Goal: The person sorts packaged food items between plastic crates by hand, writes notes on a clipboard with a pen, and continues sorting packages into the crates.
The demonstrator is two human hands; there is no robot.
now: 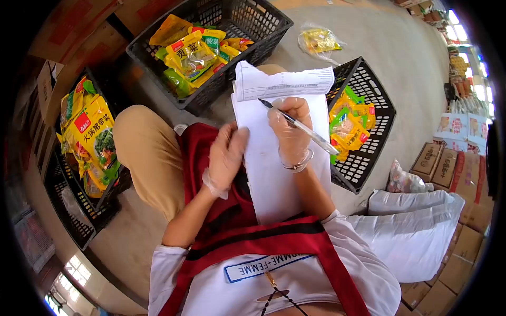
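Note:
My right hand [291,126], in a thin clear glove, is closed around a pen [308,132] with a clear barrel and black tip. It is over a stack of white paper [263,174] on my lap. A printed sheet [295,83] is folded over at the top of the stack. My left hand [226,158], also gloved, is at the stack's left edge. Its fingers are loosely bent and apart, slightly blurred, with nothing visible between them.
Black plastic crates hold yellow and green food packets: one crate [253,58] ahead, one [369,131] at right, packets [95,131] at left. A plastic-wrapped yellow packet [320,41] lies on the floor. White sacks [411,231] and cardboard boxes [448,168] are stacked at right.

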